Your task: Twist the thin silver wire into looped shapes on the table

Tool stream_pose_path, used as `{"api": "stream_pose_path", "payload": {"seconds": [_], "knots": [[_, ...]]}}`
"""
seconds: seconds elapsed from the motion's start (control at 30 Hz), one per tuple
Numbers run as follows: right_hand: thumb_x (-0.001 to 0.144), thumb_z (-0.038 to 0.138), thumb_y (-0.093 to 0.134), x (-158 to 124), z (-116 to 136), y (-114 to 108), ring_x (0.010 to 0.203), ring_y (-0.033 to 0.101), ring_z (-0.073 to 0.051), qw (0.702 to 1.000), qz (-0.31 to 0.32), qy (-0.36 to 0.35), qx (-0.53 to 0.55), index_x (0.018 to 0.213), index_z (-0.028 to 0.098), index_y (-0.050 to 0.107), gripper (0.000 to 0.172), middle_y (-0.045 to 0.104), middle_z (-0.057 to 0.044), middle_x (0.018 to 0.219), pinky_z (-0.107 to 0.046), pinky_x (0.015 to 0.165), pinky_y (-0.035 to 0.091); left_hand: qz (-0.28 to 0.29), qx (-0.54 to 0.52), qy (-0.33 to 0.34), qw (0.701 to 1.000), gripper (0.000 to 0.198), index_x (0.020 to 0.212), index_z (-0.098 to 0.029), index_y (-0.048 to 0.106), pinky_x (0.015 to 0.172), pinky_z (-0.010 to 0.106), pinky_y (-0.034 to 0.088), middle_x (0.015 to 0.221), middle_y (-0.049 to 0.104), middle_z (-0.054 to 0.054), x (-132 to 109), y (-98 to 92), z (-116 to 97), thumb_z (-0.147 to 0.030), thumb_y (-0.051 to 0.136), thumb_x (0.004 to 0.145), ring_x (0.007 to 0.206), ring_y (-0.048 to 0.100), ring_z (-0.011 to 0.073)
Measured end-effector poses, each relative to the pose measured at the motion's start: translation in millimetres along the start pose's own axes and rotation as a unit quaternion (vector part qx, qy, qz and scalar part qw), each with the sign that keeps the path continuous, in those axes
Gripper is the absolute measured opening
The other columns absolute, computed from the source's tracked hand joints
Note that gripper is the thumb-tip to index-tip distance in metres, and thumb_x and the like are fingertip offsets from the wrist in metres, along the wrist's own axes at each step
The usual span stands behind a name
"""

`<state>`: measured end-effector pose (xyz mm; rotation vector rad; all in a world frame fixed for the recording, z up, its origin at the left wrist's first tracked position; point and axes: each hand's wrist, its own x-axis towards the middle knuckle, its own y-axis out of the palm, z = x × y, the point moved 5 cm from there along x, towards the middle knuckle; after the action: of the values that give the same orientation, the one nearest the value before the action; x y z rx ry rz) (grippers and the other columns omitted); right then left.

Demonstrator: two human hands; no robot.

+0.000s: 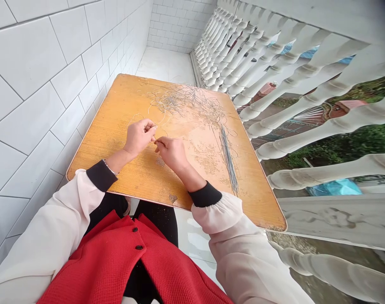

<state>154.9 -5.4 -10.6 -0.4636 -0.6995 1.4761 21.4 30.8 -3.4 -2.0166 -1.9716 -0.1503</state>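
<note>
My left hand (138, 136) and my right hand (172, 153) meet over the middle of a worn wooden table (94, 139). Both have fingers pinched together around a thin piece of wire (155, 140) held between them. Its length is too fine to follow. A tangled heap of thin wire (186, 103) lies at the far side of the table. A bundle of straight wire lengths (229, 158) rests to the right of my right hand. Small scraps (207, 158) dot the tabletop near my right hand.
A white tiled wall (37, 84) runs close along the left. A white balustrade (290, 76) borders the right side, with gardens and roofs below. The tiled floor (167, 63) extends beyond the table. My red vest and white sleeves fill the foreground.
</note>
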Motion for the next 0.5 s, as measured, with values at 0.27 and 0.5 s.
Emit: {"api": "stream_pose_path", "payload": {"seconds": [0.27, 0.5], "knots": [[0.086, 0.015, 0.062, -4.2, -11.4, 19.0, 0.054, 0.064, -0.008, 0.879, 0.044, 0.17, 0.443, 0.072, 0.017, 0.063, 0.014, 0.073, -0.004, 0.069, -0.018, 0.059, 0.054, -0.025, -0.06, -0.047, 0.997, 0.017, 0.074, -0.017, 0.058, 0.051, 0.015, 0.05, 0.062, 0.061, -0.006, -3.6, 6.0, 0.6, -0.008, 0.06, 0.088, 0.053, 0.066, 0.007], [0.089, 0.015, 0.063, -10.5, -5.8, 19.7, 0.062, 0.071, -0.014, 0.9, 0.148, 0.186, 0.366, 0.095, 0.015, 0.069, 0.008, 0.077, -0.006, 0.076, -0.024, 0.061, 0.057, -0.025, -0.061, -0.071, 0.995, 0.016, 0.073, -0.017, 0.059, 0.049, 0.014, 0.049, 0.057, 0.061, -0.007, -1.8, 0.6, 2.4, -0.009, 0.062, 0.087, 0.05, 0.064, 0.0062]]}}
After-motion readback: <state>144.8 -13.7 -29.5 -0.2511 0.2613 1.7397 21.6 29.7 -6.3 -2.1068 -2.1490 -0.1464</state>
